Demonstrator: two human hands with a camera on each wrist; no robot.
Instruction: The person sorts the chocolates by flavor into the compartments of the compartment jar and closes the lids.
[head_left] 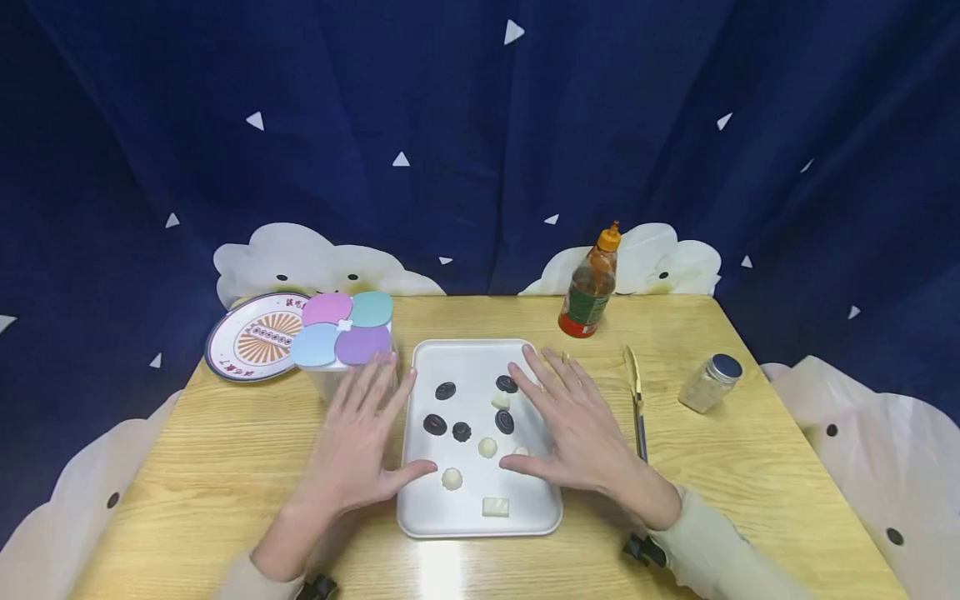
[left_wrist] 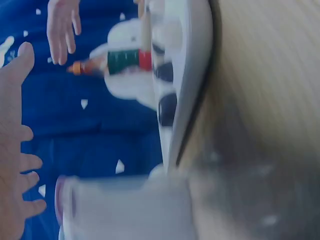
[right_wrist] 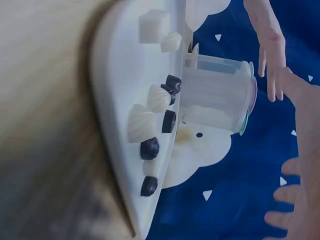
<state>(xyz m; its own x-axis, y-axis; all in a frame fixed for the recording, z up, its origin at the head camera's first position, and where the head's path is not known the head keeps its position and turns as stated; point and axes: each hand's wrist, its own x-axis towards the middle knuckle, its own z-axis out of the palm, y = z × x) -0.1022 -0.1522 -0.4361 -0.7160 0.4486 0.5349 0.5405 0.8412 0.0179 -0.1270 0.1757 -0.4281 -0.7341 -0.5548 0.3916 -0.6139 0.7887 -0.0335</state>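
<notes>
Both my left hand (head_left: 362, 446) and right hand (head_left: 576, 425) are hovering, fingers apart, gripping nothing, while chocolates (head_left: 461, 432) are lying on the white tray (head_left: 472, 360) below. I'm judging this a pre-contact step; picking one up would be calling for lowering and pinching.

The bare left hand (head_left: 358, 448) and bare right hand (head_left: 579, 427) hover apart, fingers (head_left: 397, 400) straight and spread, thumbs (head_left: 412, 473) pointing inward.

A wooden table (head_left: 187, 467) carries a white tray (head_left: 467, 364) at centre. A lidded tub (head_left: 345, 337) and plate (head_left: 247, 343) sit centre-left; a bottle (head_left: 589, 292), gold-tipped utensil (head_left: 637, 400) and jar (head_left: 705, 386), centre-right.
</notes>
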